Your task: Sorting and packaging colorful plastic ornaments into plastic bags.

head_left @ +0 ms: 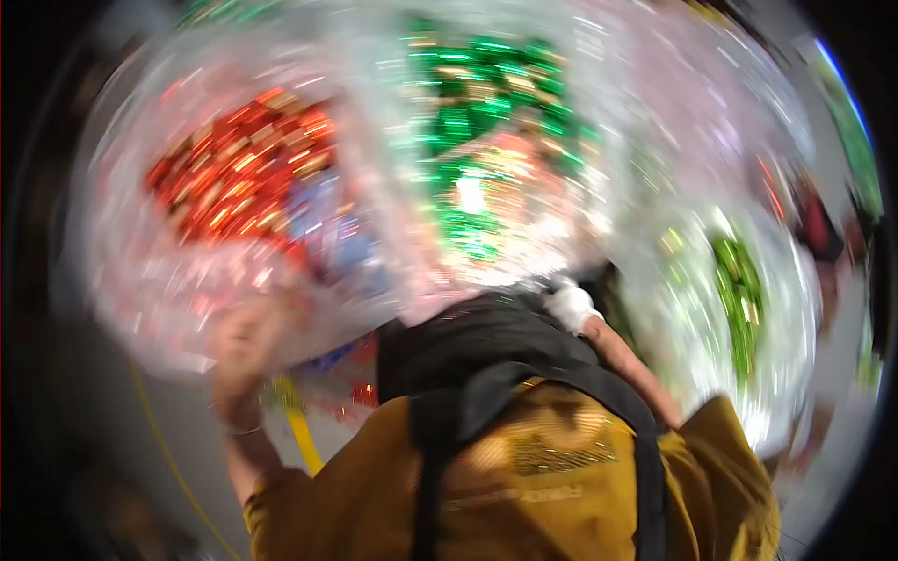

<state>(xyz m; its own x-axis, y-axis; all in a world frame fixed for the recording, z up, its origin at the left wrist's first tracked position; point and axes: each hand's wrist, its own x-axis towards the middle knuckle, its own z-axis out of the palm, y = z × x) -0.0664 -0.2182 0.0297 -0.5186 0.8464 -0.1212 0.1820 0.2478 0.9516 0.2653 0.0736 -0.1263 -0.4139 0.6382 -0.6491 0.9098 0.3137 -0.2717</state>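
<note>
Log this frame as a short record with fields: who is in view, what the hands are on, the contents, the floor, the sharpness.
person: someone in a mustard shirt with black straps, apparently seen from behind, arms raised
picture-left hand: against a big clear bag
picture-right hand: white-covered, at the bag
contents: shiny red pieces, green pieces
wearer's own hands: not in view
floor: grey, yellow line
sharpness: heavy motion blur

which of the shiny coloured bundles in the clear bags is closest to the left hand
The red bundle, at upper left just above the left hand. The green bundle sits at top centre, the lime one far right.
</note>
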